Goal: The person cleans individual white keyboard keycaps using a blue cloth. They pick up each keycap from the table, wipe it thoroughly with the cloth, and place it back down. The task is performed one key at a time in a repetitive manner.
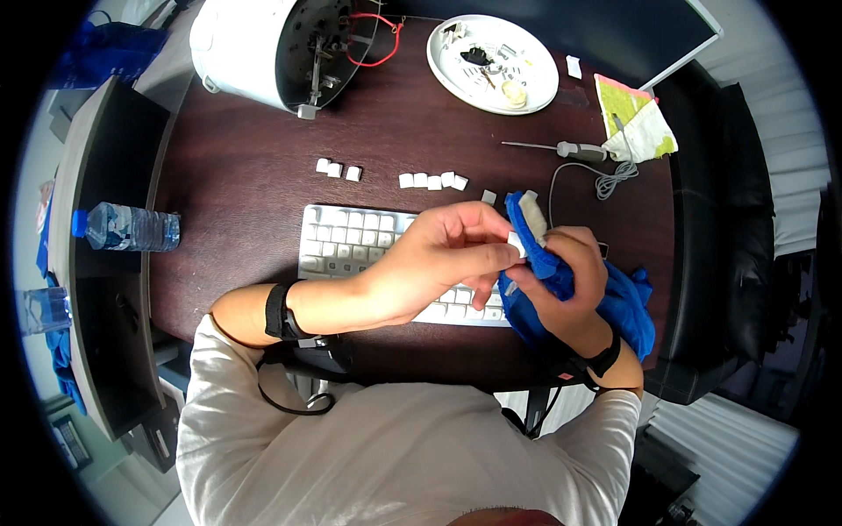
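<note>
Between the thumb and fingers of my left hand (421,263) is a small white keycap (517,243). My right hand (570,276) is closed on a blue cloth (627,298), and a folded edge of it presses up to the keycap. Pale fabric shows at the top of that fold. Beneath both hands lies a white keyboard (349,235), partly covered by my left hand and forearm. A few dark gaps show among its keys. Just beyond it, loose white keycaps (433,182) lie in short rows, with one single keycap (488,196) near the cloth.
A white pot-like container (241,53) lies tipped at the back left, a red wire at its mouth. Behind the hands sits a white plate (452,88) of small parts. A screwdriver (579,151), a grey cable (614,182) and a yellow-white cloth (640,131) are at right. Far left: a water bottle (132,228).
</note>
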The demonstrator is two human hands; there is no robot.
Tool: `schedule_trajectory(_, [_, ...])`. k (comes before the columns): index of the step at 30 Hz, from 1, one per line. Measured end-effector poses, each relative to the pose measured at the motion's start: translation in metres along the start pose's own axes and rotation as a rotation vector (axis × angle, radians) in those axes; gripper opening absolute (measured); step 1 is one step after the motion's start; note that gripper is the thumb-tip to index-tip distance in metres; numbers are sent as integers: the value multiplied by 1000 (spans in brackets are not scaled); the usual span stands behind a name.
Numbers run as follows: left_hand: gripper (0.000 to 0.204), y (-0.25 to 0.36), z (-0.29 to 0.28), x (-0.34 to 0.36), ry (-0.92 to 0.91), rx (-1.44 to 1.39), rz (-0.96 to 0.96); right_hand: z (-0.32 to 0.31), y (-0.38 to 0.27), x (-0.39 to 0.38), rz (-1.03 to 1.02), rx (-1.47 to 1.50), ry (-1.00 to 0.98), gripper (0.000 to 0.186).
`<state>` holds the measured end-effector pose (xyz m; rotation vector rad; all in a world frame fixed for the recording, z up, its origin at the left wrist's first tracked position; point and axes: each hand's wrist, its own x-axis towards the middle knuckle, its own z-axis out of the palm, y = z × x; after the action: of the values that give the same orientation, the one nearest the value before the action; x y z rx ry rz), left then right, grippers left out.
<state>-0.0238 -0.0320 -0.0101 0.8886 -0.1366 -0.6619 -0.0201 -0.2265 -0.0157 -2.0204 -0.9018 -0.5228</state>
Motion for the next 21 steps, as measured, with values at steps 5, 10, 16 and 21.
schedule_trajectory(5, [9, -2, -2, -1, -14, 25, -9, 0, 1, -4, -22, -53, -12, 38])
schedule_trajectory(10, [8, 11, -2, -1, -46, 188, -22, -1, 3, -3, -87, -70, -43, 40])
schedule_trajectory(16, [7, 12, 1, -6, 4, 283, -5, -1, 8, -10, -127, -44, -35, 39])
schedule_trajectory(21, [5, 4, 1, -6, 33, 267, 18, 1, 0, 4, -155, -150, -91, 34])
